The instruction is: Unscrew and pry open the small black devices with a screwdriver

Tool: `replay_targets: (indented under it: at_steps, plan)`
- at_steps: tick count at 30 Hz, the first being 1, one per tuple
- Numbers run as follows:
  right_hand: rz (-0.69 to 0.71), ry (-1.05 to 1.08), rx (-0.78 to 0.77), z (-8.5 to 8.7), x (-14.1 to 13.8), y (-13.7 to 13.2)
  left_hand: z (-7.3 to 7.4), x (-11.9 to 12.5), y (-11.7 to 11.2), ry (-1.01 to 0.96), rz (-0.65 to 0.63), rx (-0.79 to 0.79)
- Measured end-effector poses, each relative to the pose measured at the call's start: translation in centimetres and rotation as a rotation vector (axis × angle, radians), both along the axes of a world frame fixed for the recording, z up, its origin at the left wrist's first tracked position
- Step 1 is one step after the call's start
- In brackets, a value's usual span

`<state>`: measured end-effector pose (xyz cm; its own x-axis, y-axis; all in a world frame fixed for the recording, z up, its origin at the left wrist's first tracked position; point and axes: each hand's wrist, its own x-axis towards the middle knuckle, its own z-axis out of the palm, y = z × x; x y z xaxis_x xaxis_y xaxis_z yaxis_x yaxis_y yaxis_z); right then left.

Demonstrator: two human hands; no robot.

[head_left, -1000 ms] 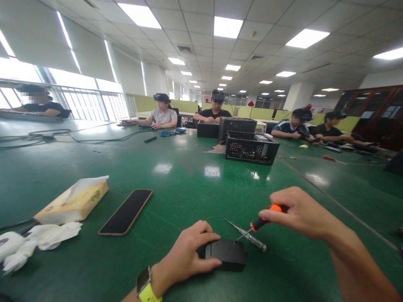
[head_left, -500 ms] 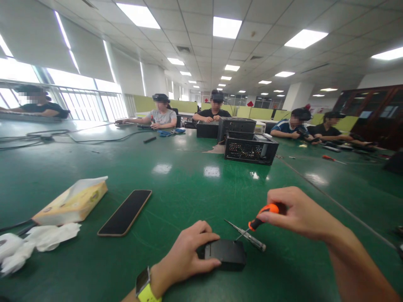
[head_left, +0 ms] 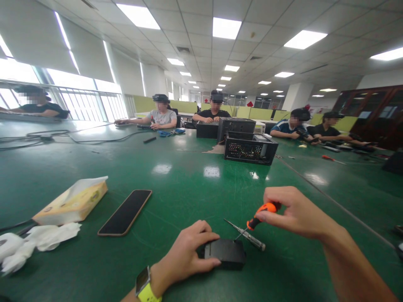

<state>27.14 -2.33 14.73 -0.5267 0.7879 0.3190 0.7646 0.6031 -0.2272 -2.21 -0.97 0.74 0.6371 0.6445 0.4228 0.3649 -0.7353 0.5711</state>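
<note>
A small black rectangular box (head_left: 227,254) lies on the green tabletop. My left hand (head_left: 192,247) is closed on its left end, thumb on the near side and fingers on the far side. An orange and black screwdriver (head_left: 263,213) is gripped by its handle in my right hand (head_left: 294,212). It slants down to the left, and its tip meets the box near the far right corner. Just behind the box lies a second screwdriver (head_left: 254,240) with a clear handle, partly crossed by the shaft of the orange one.
Left of my hands are a phone (head_left: 125,213), a tissue pack (head_left: 74,201) and crumpled tissues (head_left: 52,237). Black computer cases (head_left: 251,149) stand farther back. Several people sit around the table. Another orange screwdriver (head_left: 329,158) lies at the far right, and cables (head_left: 47,134) at the far left.
My right hand and the orange screwdriver's handle have shifted slightly left, while the tip stays at the box's corner. My left hand and the box look unmoved.
</note>
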Motion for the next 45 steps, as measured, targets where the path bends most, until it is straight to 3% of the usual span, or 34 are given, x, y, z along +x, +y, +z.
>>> replay_targets:
  at_steps: [4, 6, 15, 20, 26, 32, 40, 45]
  plan:
    - [0.207, 0.118, -0.133, 0.9, -0.1, -0.8, -0.1, 0.0, 0.0, 0.004, -0.001, 0.005]
    - [0.245, 0.146, -0.148, 1.1, 0.0, -1.1, -0.1, 0.0, 0.0, 0.005, -0.002, 0.009]
    - [0.052, 0.077, 0.02, -0.2, -1.0, -0.7, 0.1, 0.1, 0.0, 0.003, 0.001, 0.014]
    - [0.056, 0.08, 0.054, -0.4, -1.5, -0.4, 0.1, 0.0, 0.0, 0.001, -0.005, 0.0]
    - [0.19, 0.131, -0.025, 0.3, -1.1, -1.2, 0.3, 0.0, -0.1, 0.002, 0.0, -0.018]
    - [0.023, 0.104, 0.045, -0.7, -1.3, -0.5, 0.2, 0.1, -0.1, 0.004, 0.001, -0.023]
    - [0.189, 0.155, 0.0, 0.2, -0.8, -0.9, 0.1, 0.0, -0.1, 0.01, -0.005, -0.027]
    - [0.092, 0.175, 0.129, -0.9, -1.2, -0.4, 0.4, 0.1, -0.1, 0.011, -0.001, -0.029]
